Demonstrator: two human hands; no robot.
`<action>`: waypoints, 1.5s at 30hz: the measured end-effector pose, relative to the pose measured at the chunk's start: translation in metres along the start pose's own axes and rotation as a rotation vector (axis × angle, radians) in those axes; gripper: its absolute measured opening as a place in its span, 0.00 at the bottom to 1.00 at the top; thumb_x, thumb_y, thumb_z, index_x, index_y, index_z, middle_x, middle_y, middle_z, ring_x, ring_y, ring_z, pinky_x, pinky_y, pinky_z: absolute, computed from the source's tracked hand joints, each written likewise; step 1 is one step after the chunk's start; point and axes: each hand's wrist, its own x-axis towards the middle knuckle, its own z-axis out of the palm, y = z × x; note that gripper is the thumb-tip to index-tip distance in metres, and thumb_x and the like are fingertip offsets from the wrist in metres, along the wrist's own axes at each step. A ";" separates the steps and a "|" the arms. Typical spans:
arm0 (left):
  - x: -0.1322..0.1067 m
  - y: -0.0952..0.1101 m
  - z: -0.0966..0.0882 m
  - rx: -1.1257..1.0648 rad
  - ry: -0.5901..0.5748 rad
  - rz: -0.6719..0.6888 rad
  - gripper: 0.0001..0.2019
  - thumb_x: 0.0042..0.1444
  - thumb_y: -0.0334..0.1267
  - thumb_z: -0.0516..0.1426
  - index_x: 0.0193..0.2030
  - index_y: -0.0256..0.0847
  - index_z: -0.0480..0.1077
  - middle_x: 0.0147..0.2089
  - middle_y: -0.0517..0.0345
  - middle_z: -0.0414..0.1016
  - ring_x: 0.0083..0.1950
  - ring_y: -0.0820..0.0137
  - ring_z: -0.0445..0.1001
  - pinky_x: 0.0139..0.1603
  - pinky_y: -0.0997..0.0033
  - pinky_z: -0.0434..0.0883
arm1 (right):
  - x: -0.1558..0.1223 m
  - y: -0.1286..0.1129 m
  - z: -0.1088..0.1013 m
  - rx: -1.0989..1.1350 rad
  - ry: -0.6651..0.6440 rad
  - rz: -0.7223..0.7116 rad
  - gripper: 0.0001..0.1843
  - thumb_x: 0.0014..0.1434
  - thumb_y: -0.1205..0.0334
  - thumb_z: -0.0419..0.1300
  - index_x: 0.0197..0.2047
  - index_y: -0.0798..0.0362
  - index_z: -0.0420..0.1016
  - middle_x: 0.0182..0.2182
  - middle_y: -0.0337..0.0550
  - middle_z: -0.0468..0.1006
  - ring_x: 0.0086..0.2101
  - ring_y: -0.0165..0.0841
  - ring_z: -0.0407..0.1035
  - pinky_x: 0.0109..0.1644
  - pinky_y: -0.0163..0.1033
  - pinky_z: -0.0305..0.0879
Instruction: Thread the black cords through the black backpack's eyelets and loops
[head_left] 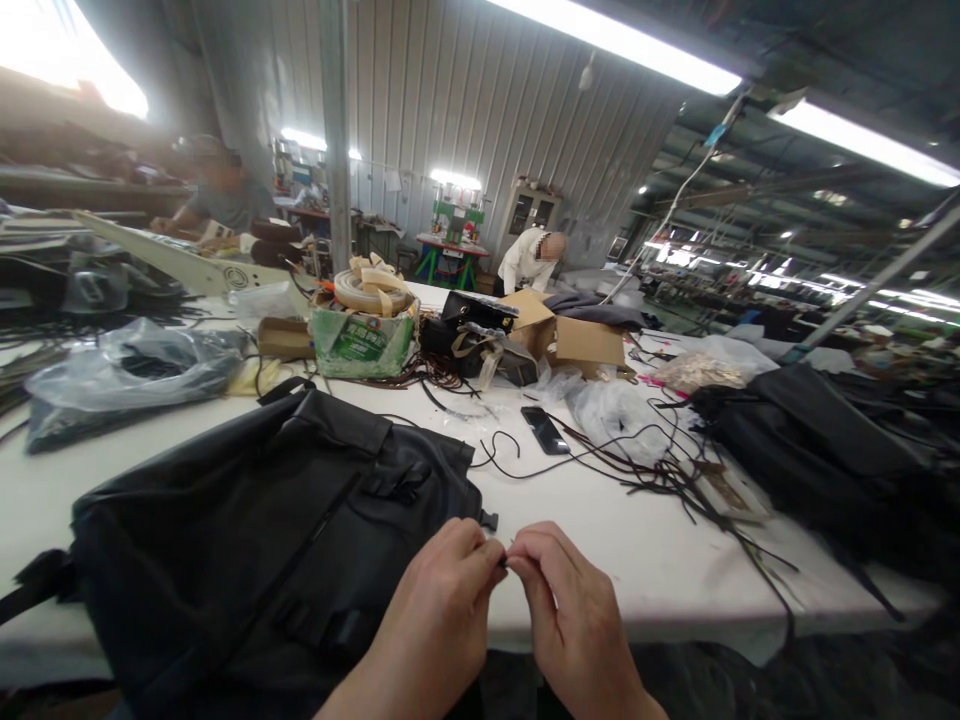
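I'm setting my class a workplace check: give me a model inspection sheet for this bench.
Surface: white tabletop, crowded toward the back.
Job's things: black buckled bag, lying beside the left hand; small dark piece, too small to identify.
Clutter: smartphone, open cardboard box, green box with rolled strips, clear plastic bag.
Grip: left hand pinches the small dark piece; right hand adjoins, hold unclear.
Cables: pale cord slanting down near the lights; tangled dark cords on the tabletop, electrical or not unclear.
Surroundings: person in white, blurred person at left, fluorescent lights.
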 end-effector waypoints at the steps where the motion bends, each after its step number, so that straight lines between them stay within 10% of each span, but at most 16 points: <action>1: 0.000 0.000 -0.002 0.029 0.003 0.002 0.12 0.74 0.27 0.51 0.43 0.43 0.73 0.42 0.51 0.73 0.44 0.61 0.72 0.42 0.64 0.67 | 0.002 -0.002 -0.003 0.019 0.011 0.023 0.08 0.77 0.68 0.55 0.46 0.47 0.72 0.37 0.41 0.77 0.37 0.35 0.76 0.42 0.38 0.73; 6: -0.003 -0.007 -0.005 -0.046 -0.002 -0.146 0.12 0.72 0.27 0.55 0.38 0.44 0.73 0.40 0.53 0.73 0.43 0.60 0.73 0.42 0.64 0.67 | 0.012 -0.009 -0.026 0.011 0.127 0.121 0.09 0.79 0.61 0.54 0.44 0.46 0.72 0.36 0.41 0.77 0.34 0.35 0.73 0.39 0.37 0.73; 14: -0.001 0.012 -0.012 -0.472 -0.064 -0.398 0.08 0.66 0.36 0.63 0.51 0.47 0.81 0.36 0.60 0.76 0.37 0.65 0.71 0.38 0.68 0.65 | 0.030 -0.016 -0.037 0.209 -0.042 0.189 0.13 0.80 0.54 0.55 0.45 0.47 0.77 0.44 0.45 0.85 0.43 0.38 0.80 0.47 0.38 0.78; 18: 0.003 0.014 -0.017 -0.477 -0.001 -0.307 0.08 0.65 0.37 0.66 0.50 0.47 0.81 0.42 0.59 0.77 0.35 0.68 0.68 0.37 0.69 0.64 | 0.041 -0.020 -0.032 0.309 -0.050 0.250 0.12 0.80 0.52 0.56 0.50 0.47 0.80 0.40 0.40 0.86 0.36 0.33 0.80 0.42 0.35 0.77; 21: 0.009 0.011 -0.025 -0.485 0.048 -0.181 0.07 0.70 0.36 0.62 0.49 0.46 0.83 0.52 0.53 0.79 0.43 0.65 0.74 0.45 0.69 0.69 | 0.052 -0.025 -0.027 0.324 -0.080 0.201 0.12 0.79 0.53 0.58 0.47 0.47 0.80 0.38 0.39 0.84 0.38 0.34 0.80 0.44 0.35 0.75; 31: 0.012 0.001 -0.074 -0.507 0.170 -0.291 0.15 0.68 0.50 0.66 0.38 0.41 0.84 0.31 0.58 0.74 0.32 0.69 0.70 0.31 0.74 0.68 | 0.075 -0.042 0.014 0.443 -0.051 0.080 0.11 0.79 0.56 0.58 0.46 0.48 0.80 0.45 0.43 0.84 0.45 0.36 0.79 0.51 0.38 0.75; 37: 0.009 -0.007 -0.106 -0.527 0.311 -0.389 0.13 0.59 0.48 0.73 0.37 0.39 0.86 0.33 0.56 0.82 0.28 0.71 0.74 0.26 0.76 0.72 | 0.061 -0.041 0.043 0.650 -0.179 0.305 0.32 0.73 0.51 0.68 0.75 0.45 0.70 0.56 0.45 0.85 0.37 0.33 0.76 0.42 0.38 0.75; 45: 0.011 0.000 -0.125 -0.513 0.385 -0.419 0.14 0.59 0.49 0.72 0.40 0.40 0.88 0.28 0.56 0.83 0.27 0.69 0.77 0.29 0.77 0.74 | 0.076 -0.051 0.066 0.632 -0.286 0.112 0.12 0.76 0.59 0.63 0.44 0.47 0.89 0.39 0.40 0.84 0.40 0.33 0.77 0.46 0.37 0.69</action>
